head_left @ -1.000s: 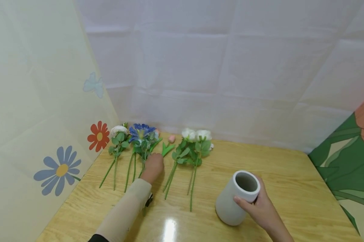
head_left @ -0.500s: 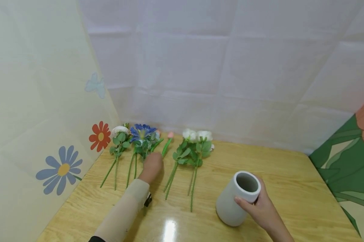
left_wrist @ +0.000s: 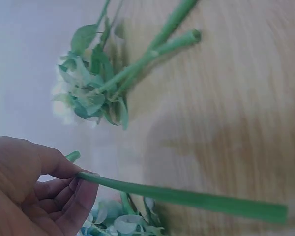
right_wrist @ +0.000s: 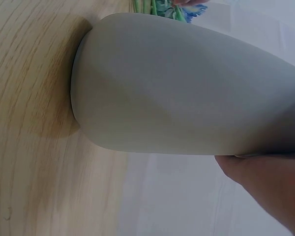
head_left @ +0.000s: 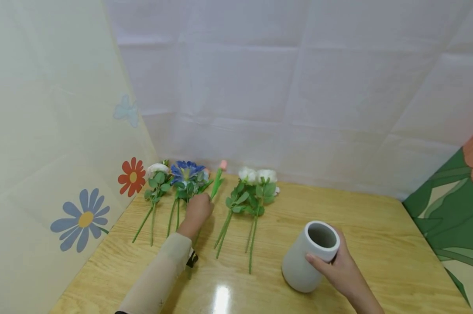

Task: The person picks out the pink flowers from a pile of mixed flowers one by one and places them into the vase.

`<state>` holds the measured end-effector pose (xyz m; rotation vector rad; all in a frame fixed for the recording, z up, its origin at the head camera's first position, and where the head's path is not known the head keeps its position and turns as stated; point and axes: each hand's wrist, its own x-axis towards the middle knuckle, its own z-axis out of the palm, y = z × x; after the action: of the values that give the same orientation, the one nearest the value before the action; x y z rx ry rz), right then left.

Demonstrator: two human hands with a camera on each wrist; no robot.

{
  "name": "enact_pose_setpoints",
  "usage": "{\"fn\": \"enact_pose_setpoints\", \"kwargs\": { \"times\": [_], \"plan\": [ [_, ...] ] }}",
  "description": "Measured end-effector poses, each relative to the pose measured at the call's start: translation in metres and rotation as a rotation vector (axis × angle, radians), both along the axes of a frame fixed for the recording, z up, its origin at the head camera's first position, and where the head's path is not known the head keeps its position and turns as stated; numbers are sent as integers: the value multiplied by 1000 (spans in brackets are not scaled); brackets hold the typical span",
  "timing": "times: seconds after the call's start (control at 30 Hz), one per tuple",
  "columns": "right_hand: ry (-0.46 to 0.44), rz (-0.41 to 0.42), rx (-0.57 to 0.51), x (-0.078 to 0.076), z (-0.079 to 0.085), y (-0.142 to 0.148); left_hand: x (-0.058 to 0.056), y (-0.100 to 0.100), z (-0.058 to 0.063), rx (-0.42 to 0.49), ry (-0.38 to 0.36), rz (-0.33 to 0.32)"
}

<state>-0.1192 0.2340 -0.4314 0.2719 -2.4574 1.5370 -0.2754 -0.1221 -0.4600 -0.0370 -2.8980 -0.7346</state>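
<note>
Between thumb and fingers my left hand (head_left: 198, 213) pinches the green stem of a pink tulip (head_left: 223, 165), whose bloom points toward the back wall. In the left wrist view the stem (left_wrist: 187, 196) runs out past the left hand (left_wrist: 44, 189) over the table. My right hand (head_left: 340, 266) grips a pale grey vase (head_left: 302, 266) near its rim, thumb on the near side. The vase stands on the table with its mouth facing up; no flowers show in it. A blue flower (head_left: 186, 171) lies just left of the left hand.
White flowers (head_left: 257, 175) with leafy stems lie right of the left hand. A pale pink flower (head_left: 157, 169) lies at the far left beside the printed side wall. A white sheet (head_left: 236, 87) rises behind the wooden table (head_left: 362, 226).
The tulip has been lifted slightly and turned, its bloom now higher and its stem showing below the left hand. The right hand and vase have stayed in place.
</note>
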Motion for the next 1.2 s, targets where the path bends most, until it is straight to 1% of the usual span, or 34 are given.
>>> {"fn": "enact_pose_setpoints", "kwargs": {
  "times": [0.07, 0.17, 0.3, 0.67, 0.8, 0.93, 1.2],
  "plan": [
    [8, 5, -5, 0, 0, 0, 1, 0, 2, 18, 9, -8],
    [10, 14, -9, 0, 0, 0, 3, 0, 6, 53, 4, -17],
    [-1, 29, -5, 0, 2, 0, 5, 0, 12, 91, 3, -28],
    [-34, 29, 0, 1, 5, 0, 12, 6, 25, 188, 20, -15],
    [-22, 29, -2, 2, 4, -1, 14, 9, 30, 213, 26, -25],
    [1, 30, -4, 2, 4, -1, 17, 12, 35, 234, 33, -22],
    [15, 34, -13, 3, 3, -1, 23, 19, 43, 283, 45, -12]
  ]
}}
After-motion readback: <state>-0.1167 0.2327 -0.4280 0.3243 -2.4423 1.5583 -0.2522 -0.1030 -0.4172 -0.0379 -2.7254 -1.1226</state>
